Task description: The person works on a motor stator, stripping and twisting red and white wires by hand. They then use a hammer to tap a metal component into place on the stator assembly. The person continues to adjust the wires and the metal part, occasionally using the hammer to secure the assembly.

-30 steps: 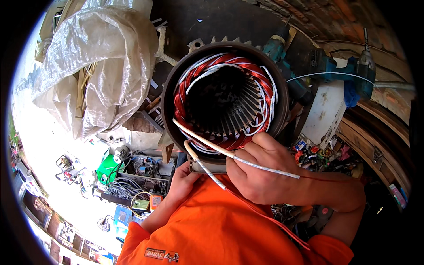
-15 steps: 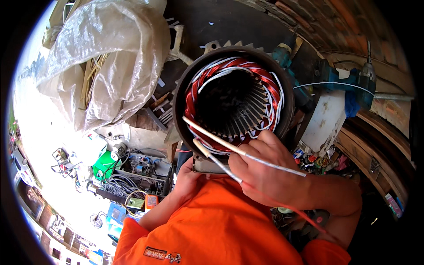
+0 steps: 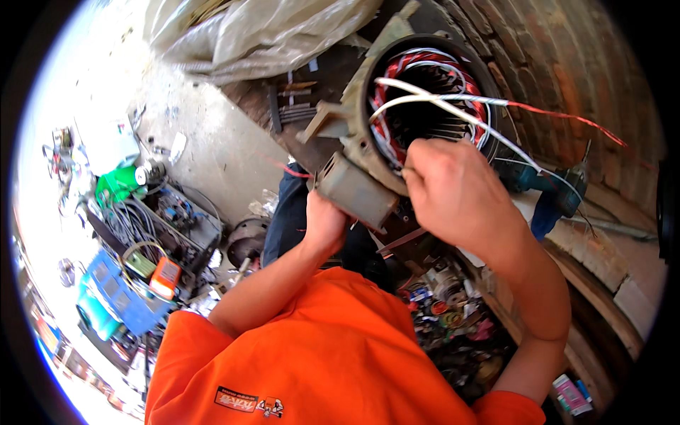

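Matt metal housing (image 3: 374,159), glossy red windings (image 3: 409,61)

The orange box (image 3: 166,277) had a small green box (image 3: 139,264) just L of it & a blue plastic piece (image 3: 131,301) below-L. Grey cables (image 3: 131,221) lay above-L of it, a bright-green container (image 3: 115,185) farther up. Translucent sheet (image 3: 276,42) was well up & R of it — brick wall (image 3: 559,64), teal drill (image 3: 567,195) & blue cloth (image 3: 544,222) far R. Misc. clutter (image 3: 443,304) lay R, approx. level.

2 sleeved wires (image 3: 431,97) now crossed, red end (image 3: 567,115) swung outward, right hand (image 3: 460,195) clear
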A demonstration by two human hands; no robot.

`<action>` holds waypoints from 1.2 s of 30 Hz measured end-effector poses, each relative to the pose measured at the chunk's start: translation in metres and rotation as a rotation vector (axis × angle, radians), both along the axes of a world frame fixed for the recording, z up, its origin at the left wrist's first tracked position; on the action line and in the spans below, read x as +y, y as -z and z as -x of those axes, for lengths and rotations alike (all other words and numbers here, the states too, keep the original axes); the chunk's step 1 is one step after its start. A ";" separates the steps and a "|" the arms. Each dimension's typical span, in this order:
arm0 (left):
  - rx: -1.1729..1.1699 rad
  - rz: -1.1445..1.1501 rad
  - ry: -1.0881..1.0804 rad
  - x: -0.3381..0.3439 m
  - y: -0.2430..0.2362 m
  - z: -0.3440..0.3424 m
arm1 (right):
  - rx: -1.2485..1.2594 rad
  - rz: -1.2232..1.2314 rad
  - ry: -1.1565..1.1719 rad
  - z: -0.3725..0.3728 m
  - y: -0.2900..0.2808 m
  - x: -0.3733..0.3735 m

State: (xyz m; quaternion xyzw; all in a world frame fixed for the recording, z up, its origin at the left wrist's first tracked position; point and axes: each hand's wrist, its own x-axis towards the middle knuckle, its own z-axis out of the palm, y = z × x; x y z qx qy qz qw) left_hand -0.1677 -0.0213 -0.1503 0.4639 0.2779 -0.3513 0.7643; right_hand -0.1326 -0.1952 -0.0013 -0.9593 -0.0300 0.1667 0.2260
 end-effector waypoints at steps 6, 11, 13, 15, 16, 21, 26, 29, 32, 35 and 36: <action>-0.156 -0.012 -0.097 -0.012 0.010 -0.008 | 0.003 0.014 0.115 -0.001 -0.001 0.005; -0.178 -0.018 -0.156 -0.013 0.029 0.004 | 0.082 0.146 0.059 -0.003 -0.025 0.011; -0.168 -0.011 -0.135 -0.009 0.026 0.006 | 0.094 0.202 0.029 -0.002 -0.033 0.007; -0.162 -0.016 -0.136 -0.007 0.017 0.010 | 0.112 0.165 0.132 0.001 -0.025 0.005; -0.175 -0.017 -0.131 -0.005 0.016 0.011 | 0.125 0.146 0.183 0.003 -0.021 0.003; -0.402 -0.116 -0.186 -0.020 0.036 0.022 | 0.180 -0.059 0.264 0.012 -0.015 0.006; -0.413 -0.191 -0.185 -0.020 0.038 0.023 | 0.106 -0.061 0.309 0.018 -0.010 0.005; -0.415 -0.233 -0.126 -0.014 0.036 0.018 | 0.058 -0.053 0.305 0.015 -0.005 0.009; -0.416 -0.293 -0.058 -0.011 0.034 0.019 | 0.040 -0.052 0.313 0.011 0.001 0.003; -0.414 -0.286 -0.019 -0.011 0.035 0.018 | -0.007 -0.013 0.312 0.013 0.003 0.000; -0.411 -0.272 -0.010 -0.012 0.036 0.018 | -0.023 0.009 0.314 0.013 0.003 -0.001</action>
